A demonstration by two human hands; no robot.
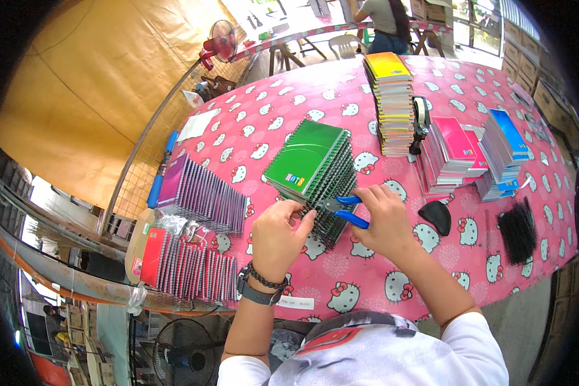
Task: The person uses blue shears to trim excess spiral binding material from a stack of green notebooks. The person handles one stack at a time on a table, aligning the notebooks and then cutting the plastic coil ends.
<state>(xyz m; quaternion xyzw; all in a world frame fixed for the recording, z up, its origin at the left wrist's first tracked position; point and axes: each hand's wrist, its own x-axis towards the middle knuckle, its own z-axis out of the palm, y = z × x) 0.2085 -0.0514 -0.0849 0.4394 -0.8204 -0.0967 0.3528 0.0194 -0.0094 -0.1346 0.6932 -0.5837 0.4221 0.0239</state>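
A stack of green spiral notebooks (307,153) stands mid-table, dark coils along its right and near sides. At the stack's near corner, my left hand (278,235), with a dark watch and beaded bracelet on its wrist, is closed on a notebook's edge by the coil. My right hand (385,217) grips pliers with blue handles (350,219), handles spread apart. The metal jaws of the pliers point left to the coil ends by my left fingertips. My fingers partly hide that spot, so exactly what the jaws touch is unclear.
Purple notebooks (202,196) and red notebooks (190,267) stand in rows at left. Yellow (388,67), pink (453,138) and blue (508,132) stacks stand right, near a tape dispenser (421,122). Loose black coils (517,231) and a black pouch-like piece (435,217) lie nearer. A person (387,26) sits beyond.
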